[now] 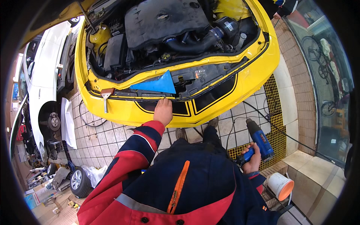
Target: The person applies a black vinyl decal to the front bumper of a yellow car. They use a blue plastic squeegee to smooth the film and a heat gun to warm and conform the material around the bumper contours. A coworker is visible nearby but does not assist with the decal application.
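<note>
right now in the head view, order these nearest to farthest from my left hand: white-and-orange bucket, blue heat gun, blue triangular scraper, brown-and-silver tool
1. Blue triangular scraper: just ahead of the left hand.
2. Brown-and-silver tool: to its left, on the car's front edge.
3. Blue heat gun: to its right, in the right hand.
4. White-and-orange bucket: far right, behind the heat gun.

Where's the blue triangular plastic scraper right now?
In the head view, left of centre, it lies on the dark plastic front panel of the yellow car: the blue triangular plastic scraper is just beyond the left hand.
</note>
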Demonstrator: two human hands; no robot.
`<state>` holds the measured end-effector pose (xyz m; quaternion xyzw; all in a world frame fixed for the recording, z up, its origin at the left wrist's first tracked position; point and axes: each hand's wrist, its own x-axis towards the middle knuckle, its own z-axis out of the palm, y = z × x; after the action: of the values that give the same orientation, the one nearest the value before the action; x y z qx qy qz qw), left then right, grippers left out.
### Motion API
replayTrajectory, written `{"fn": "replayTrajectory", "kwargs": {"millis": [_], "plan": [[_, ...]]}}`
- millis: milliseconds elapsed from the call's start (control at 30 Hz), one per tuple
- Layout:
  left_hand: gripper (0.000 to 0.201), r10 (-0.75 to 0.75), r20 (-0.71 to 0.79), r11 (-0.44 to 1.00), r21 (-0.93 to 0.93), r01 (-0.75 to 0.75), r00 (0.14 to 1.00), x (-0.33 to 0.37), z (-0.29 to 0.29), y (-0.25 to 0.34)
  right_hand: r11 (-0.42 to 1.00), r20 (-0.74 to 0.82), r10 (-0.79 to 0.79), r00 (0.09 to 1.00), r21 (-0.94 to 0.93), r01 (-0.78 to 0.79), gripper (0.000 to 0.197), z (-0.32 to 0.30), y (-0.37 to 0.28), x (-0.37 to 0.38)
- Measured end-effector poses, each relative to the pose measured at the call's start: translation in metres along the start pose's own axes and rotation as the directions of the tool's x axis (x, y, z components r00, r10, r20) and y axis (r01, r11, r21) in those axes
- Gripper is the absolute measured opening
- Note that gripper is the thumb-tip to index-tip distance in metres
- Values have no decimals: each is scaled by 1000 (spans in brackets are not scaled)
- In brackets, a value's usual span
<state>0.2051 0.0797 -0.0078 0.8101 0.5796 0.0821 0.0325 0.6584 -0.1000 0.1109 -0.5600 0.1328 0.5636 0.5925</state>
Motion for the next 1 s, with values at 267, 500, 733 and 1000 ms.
{"fn": "replayTrajectory", "kwargs": {"millis": [267, 500, 733, 1000], "plan": [[79, -3, 224, 998, -66, 19, 975, -4, -14, 2, 999, -112, -42, 993, -1, 42, 14, 21, 7, -3], [52, -21, 212, 999, -32, 29, 977, 7, -19, 5, 999, -115, -16, 993, 30, 20, 14, 21, 16, 1], [44, 51, 194, 999, -12, -50, 980, 10, -11, 11, 999, -78, -24, 997, 30, 27, 13, 27, 17, -4], [51, 87, 266, 994, -82, -67, 960, 15, -22, 8, 999, -64, 1, 998, 34, 1, 15, 29, 15, 1]]}}
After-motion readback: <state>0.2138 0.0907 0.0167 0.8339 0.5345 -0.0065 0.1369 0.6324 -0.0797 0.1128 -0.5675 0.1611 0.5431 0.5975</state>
